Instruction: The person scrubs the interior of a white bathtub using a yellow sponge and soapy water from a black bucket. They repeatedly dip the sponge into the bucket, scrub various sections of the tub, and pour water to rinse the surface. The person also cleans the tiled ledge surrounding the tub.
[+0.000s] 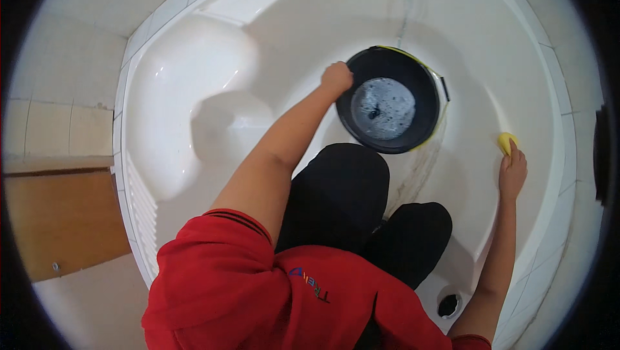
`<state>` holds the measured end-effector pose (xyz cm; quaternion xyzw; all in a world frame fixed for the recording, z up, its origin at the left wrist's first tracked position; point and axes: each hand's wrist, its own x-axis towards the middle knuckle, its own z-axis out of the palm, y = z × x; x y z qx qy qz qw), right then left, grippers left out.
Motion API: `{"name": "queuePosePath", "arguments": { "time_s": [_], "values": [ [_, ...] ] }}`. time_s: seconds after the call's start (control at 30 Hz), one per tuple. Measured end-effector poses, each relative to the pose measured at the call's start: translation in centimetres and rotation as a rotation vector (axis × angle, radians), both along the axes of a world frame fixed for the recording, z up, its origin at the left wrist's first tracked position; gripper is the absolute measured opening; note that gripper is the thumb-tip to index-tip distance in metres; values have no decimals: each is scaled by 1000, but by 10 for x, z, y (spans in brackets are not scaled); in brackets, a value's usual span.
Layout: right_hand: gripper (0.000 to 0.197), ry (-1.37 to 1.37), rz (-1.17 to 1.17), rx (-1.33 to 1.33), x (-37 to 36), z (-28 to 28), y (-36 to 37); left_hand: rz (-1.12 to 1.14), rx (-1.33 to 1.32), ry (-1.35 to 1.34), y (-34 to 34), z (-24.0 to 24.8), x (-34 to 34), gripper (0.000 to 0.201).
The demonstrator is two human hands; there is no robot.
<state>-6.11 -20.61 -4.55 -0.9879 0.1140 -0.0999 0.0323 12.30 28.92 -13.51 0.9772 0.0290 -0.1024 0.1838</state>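
Note:
My left hand is closed over the left rim of a round black bucket. Soapy water with white foam covers the bucket's bottom. Over on the right, my right hand presses a yellow sponge to the inner side wall of a white bathtub. My fingers hide part of the sponge. The bucket stands on the tub floor, just ahead of my knees, and its yellow handle with a black grip lies down along the far right rim.
Moulded seat hollows fill the tub's left side. A round dark drain opening lies near my right forearm. Grimy streaks mark the tub floor beside the bucket. Light tiles border the tub, and a brown wooden panel stands outside at left.

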Motion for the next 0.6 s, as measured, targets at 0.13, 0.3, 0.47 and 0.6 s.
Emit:
{"name": "queuePosePath", "arguments": {
  "time_s": [0.13,0.3,0.47,0.6],
  "values": [
    [47,-8,15,-2,-3,-7,6,80,-488,320,-4,-10,-39,43],
    [49,-140,147,56,-2,1,-2,-54,-560,14,91,1,-106,56],
    [55,-188,572,-48,35,32,67,189,499,-345,311,37,-213,74],
    [48,-81,737,172,94,5,195,559,678,131,377,87,-294,105]
  ]
}}
